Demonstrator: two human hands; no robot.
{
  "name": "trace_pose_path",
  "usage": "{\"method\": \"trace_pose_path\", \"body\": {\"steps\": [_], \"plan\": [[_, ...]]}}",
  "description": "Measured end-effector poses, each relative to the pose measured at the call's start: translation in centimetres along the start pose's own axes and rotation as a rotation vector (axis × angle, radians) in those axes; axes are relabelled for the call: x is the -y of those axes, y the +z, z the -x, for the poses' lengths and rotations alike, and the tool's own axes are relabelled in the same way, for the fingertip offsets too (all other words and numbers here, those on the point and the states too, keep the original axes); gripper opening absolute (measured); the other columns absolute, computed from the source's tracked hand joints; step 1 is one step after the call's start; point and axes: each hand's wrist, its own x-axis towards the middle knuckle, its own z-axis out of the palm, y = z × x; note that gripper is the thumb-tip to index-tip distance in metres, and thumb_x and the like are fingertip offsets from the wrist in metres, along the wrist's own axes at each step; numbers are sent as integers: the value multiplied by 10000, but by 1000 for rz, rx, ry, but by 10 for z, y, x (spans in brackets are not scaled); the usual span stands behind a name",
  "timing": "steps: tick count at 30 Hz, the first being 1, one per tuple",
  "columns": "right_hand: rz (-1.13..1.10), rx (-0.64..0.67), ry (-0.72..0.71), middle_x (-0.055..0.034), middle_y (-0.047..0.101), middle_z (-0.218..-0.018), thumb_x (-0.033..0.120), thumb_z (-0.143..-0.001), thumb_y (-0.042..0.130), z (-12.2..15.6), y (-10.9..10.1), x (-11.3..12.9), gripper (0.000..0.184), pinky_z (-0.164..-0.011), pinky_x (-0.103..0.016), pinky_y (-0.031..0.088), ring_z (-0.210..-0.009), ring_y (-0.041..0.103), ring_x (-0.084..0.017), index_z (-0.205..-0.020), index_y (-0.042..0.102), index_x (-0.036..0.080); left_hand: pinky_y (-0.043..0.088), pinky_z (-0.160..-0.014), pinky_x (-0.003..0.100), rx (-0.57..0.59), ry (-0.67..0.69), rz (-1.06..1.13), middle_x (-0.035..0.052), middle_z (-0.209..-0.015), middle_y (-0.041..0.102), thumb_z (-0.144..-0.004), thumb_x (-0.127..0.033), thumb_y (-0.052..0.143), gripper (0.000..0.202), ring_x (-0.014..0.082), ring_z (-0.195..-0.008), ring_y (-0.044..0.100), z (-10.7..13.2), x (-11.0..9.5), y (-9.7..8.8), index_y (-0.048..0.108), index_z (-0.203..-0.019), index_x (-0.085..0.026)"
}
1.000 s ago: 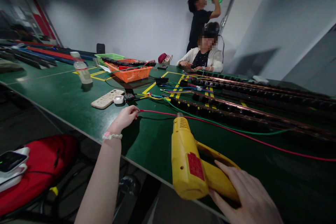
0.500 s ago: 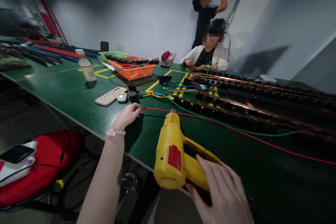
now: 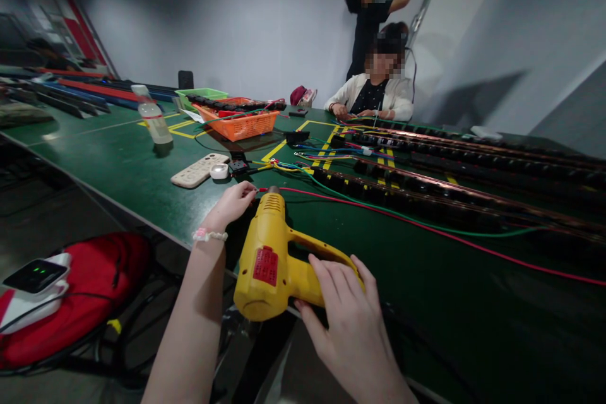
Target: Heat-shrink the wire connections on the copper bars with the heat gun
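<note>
A long table with a smooth dark-green top (image 3: 108, 161) spans the frame, marked with yellow tape lines (image 3: 275, 149). At centre left stands a clear plastic bottle with a white cap (image 3: 154, 117); nearer the middle lie a flat beige rounded rectangle (image 3: 196, 172) and, just beside it, a small white rounded case (image 3: 219, 172). An orange perforated plastic basket (image 3: 250, 128) sits above centre. Long black strips with copper-coloured bars (image 3: 426, 182) extend across the right.

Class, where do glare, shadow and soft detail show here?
Head view: pale glare on the glossy green tabletop, near the bare left hand; head view: a dark shadow across the grey right-hand wall; head view: lettering on the red label of the yellow plastic heat gun too soft to read.
</note>
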Motion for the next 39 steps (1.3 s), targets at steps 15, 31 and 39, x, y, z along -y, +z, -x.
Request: {"method": "trace_pose_path", "body": {"steps": [15, 31, 39], "plan": [[114, -53, 1, -64, 663, -1044, 495, -867, 510, 21, -15, -44, 455, -949, -443, 456, -1003, 614, -222, -1199, 525, 183, 460, -622, 249, 30, -36, 119, 40, -740, 641, -755, -350, 499, 207, 134, -635, 581, 1, -2, -2, 566, -808, -161], [397, -103, -23, -65, 666, -945, 611, -884, 359, 70, -65, -112, 474, -850, -421, 451, -969, 599, -251, -1048, 548, 209, 465, -609, 251, 38, -38, 186, 39, -738, 630, -759, -297, 461, 199, 134, -625, 584, -1, 8, 1, 564, -856, -158], [490, -85, -47, -86, 631, -901, 608, -895, 316, 67, -65, -101, 504, -803, -415, 430, -943, 563, -271, -1023, 527, 169, 454, -619, 252, 15, -48, 98, 44, -756, 644, -754, -305, 461, 201, 140, -646, 594, 0, 4, 2, 574, -833, -158]]}}
